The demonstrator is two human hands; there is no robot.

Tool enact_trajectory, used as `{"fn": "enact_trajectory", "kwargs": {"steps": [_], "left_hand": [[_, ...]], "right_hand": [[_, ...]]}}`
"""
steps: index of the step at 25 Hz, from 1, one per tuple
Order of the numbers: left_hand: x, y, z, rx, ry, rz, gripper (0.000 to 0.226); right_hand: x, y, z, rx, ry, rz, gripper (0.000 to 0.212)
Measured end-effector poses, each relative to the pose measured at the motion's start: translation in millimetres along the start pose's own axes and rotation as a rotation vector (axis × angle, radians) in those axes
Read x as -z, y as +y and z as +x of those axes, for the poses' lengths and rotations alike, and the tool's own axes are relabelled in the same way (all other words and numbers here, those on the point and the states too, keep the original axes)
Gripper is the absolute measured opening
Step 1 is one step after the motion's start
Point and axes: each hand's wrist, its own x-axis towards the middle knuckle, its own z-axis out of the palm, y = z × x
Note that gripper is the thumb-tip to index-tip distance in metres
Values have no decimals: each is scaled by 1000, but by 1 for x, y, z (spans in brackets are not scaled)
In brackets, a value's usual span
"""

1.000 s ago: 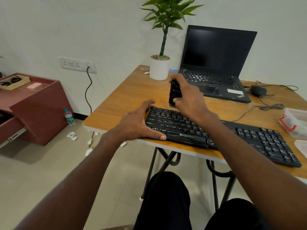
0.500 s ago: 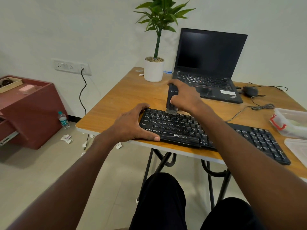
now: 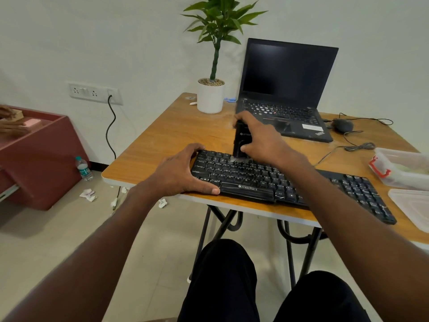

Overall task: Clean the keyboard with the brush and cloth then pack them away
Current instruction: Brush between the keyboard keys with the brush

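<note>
- Along the near edge of the wooden counter [image 3: 162, 140] lies the long black plastic keyboard [image 3: 290, 184], set slantwise so its left end is within my easy reach; that is the thing I am cleaning.
- My left hand [image 3: 178, 175] grips the keyboard's left end, fingers hooked over the far edge and thumb laid along the front edge. I judge it is there as a brace, so the board cannot slide while I sweep.
- My right hand [image 3: 262, 140] is wrapped round the black block-shaped brush [image 3: 241, 142], fingers over its top and thumb on the near face. I hold it upright with the pale bristles down on the top key row, which lets the tips reach into the gaps between the keys.
- By my reckoning the brushing has only reached the upper left rows; the right half and the number pad look untouched as far as I can tell.
- Off to the right sits a clear plastic box with a red clip [image 3: 399, 168], with its clear flat lid [image 3: 411, 203] just beside it, near the keyboard's right end. I take it as the place where the tools get packed later. Something pale lies inside; whether it is the cloth I cannot tell.
- Behind the brush stands an open black laptop [image 3: 285, 89], close enough that I should keep strokes short.
</note>
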Motion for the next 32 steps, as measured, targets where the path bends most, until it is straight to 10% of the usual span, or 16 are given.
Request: {"fn": "enact_trajectory", "kwargs": {"steps": [12,16,32], "left_hand": [[2,-1,4,-27,-8,-13,141],[-12,20,9,-131,256,15,97],[-41,23,18,-173,470,221,65]], "right_hand": [[11,18,-12,-33,168,29,68],[-1,11,-6,-21,169,347,68],[22,36,-21,-94,186,-152,62]]}}
